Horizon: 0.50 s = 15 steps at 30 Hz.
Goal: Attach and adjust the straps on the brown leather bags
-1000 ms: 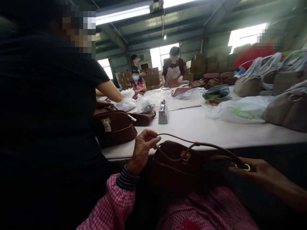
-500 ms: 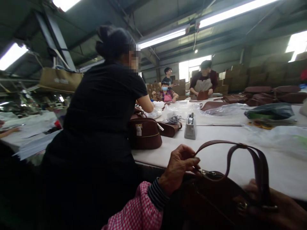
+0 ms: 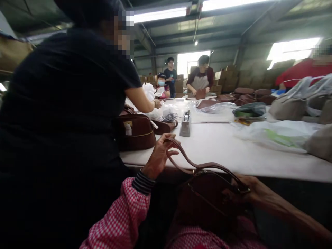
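Note:
A dark brown handbag [image 3: 204, 199] rests in my lap, below the table's front edge. My left hand [image 3: 159, 154] pinches the loop of its thin handles [image 3: 189, 159], drawing them out to the left. My right hand [image 3: 249, 188] grips the bag's far right side near a handle's metal fitting; its fingers are partly hidden behind the bag. Gold-toned hardware and a zip line show faintly on the dark leather.
A white-topped table [image 3: 210, 145] spans ahead, bearing a grey tape dispenser [image 3: 185, 126], another brown handbag [image 3: 135, 133], plastic bags [image 3: 280, 133] and grey bags [image 3: 293, 103]. A co-worker in black [image 3: 67, 114] stands close on my left. Other people work farther back.
My left hand has moved from beside the bag's zip end to pulling the handles leftward, which now lean over. My view has turned right, bringing in the grey bags and a person in red.

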Tool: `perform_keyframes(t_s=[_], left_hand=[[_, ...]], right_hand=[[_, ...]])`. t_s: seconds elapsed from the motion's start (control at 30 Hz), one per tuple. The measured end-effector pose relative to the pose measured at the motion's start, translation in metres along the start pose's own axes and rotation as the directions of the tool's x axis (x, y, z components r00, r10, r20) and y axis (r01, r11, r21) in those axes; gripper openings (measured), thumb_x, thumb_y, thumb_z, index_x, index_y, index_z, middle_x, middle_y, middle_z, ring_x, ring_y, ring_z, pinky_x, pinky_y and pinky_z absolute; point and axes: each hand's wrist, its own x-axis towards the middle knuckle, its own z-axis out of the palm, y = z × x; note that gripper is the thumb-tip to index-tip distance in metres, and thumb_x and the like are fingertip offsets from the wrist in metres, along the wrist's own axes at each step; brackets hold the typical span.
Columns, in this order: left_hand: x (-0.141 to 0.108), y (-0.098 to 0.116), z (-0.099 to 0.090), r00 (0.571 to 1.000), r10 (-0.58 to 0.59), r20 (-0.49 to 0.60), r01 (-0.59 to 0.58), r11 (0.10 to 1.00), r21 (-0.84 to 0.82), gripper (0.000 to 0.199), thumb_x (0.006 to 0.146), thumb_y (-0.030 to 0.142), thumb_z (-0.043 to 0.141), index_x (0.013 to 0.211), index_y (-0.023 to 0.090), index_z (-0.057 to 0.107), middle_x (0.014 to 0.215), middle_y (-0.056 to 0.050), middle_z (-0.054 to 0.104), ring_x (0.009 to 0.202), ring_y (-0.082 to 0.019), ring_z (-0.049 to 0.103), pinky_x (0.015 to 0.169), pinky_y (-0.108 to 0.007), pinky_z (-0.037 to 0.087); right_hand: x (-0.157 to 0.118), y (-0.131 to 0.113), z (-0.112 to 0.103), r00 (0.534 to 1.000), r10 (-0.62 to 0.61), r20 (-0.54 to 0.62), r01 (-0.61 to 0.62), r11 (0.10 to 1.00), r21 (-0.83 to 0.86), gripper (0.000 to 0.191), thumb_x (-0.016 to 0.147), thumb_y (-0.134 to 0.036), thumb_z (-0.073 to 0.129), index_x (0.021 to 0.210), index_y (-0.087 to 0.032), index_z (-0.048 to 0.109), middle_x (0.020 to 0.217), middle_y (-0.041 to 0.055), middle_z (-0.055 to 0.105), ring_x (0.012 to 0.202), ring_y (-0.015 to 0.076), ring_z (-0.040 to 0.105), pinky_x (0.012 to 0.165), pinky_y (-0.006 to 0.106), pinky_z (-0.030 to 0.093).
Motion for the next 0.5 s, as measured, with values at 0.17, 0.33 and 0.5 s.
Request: perform_keyframes(t_s=[0.17,0.33,0.5], left_hand=[[-0.032,-0.06,0.0,0.995,-0.077,-0.066,0.052,0.945,-0.324,0.046,0.066,0.041,0.092,0.101,0.018,0.072,0.108,-0.01,0.076,0.112,-0.026,0.07,0.105,-0.045,0.053],[-0.056,-0.07,0.004,0.99,-0.008,-0.138,-0.021,0.978,-0.208,0.035,0.074,0.029,0.089,0.102,0.019,0.072,0.107,-0.005,0.077,0.108,-0.021,0.072,0.108,-0.041,0.053],[-0.039,-0.042,0.028,1.0,0.007,0.012,-0.006,0.998,-0.07,0.039,0.084,0.051,0.08,0.103,0.019,0.069,0.088,-0.003,0.075,0.086,-0.019,0.073,0.085,-0.037,0.061]], right_hand=[[-0.006,0.0,0.001,0.995,0.05,-0.085,-0.039,0.991,0.132,0.022,0.064,-0.032,0.084,0.085,-0.027,0.078,0.09,0.0039,0.077,0.089,0.033,0.072,0.075,0.042,0.056],[-0.01,0.012,-0.002,0.997,0.015,-0.07,0.006,0.959,0.284,0.027,0.066,-0.027,0.086,0.091,-0.019,0.077,0.095,0.0064,0.078,0.091,0.0283,0.072,0.078,0.035,0.055],[-0.01,0.02,0.0,0.999,-0.02,-0.049,0.038,0.917,0.397,0.032,0.064,-0.024,0.089,0.091,-0.018,0.072,0.093,0.0048,0.077,0.088,0.0247,0.072,0.077,0.033,0.055]])
